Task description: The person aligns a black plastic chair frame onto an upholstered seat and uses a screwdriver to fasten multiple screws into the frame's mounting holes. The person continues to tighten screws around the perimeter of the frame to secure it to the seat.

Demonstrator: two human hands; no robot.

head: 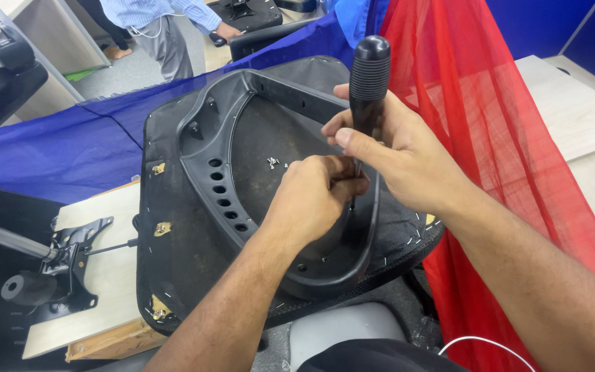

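Observation:
An upturned black chair seat (187, 234) lies in front of me, its plastic frame (208, 120) with a row of oval holes facing up. My right hand (387, 148) grips a screwdriver by its black ribbed handle (368, 76), held upright over the frame's right rim. My left hand (315, 193) is closed around the lower shaft at the rim, hiding the tip. Small metal screws (273, 162) lie loose on the seat's inner panel.
A black chair tilt mechanism (63, 258) rests on a pale wooden board (108, 272) at the left. Blue fabric (56, 148) and red netting (476, 103) drape behind and to the right. Another person (166, 27) stands at the back beside a chair base.

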